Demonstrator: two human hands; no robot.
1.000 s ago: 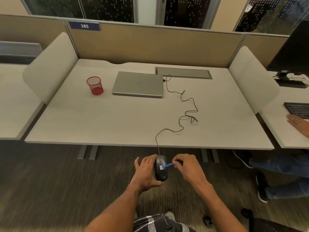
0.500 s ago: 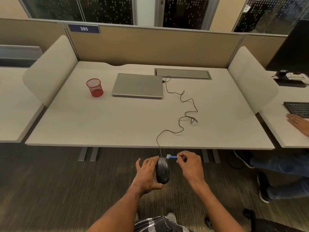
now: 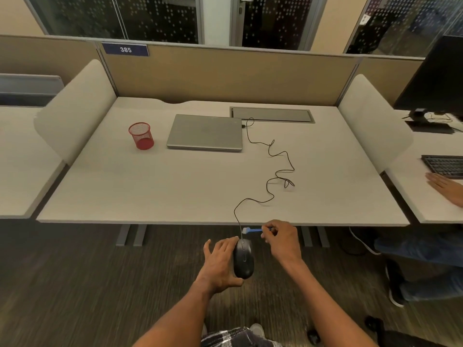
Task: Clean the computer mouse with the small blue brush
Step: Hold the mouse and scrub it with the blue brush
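A black wired computer mouse (image 3: 243, 259) is held in front of the desk's near edge, top side up, cradled from the left by my left hand (image 3: 220, 264). My right hand (image 3: 281, 240) pinches the handle of the small blue brush (image 3: 254, 230), whose white bristle head points left and hovers just above the front of the mouse, by the cable exit. The mouse's black cable (image 3: 270, 171) runs up over the desk (image 3: 150, 186) in loops to a closed grey laptop (image 3: 205, 132).
A red mesh cup (image 3: 141, 136) stands left of the laptop. Curved side dividers (image 3: 75, 108) flank the desk, with a tan partition behind. On the right, another person's hand (image 3: 446, 186) rests near a keyboard (image 3: 444, 165), their legs below. Dark carpet lies under my arms.
The mouse has been turned so its top faces up. The brush has lifted off its body and moved up to the front end, near the cable.
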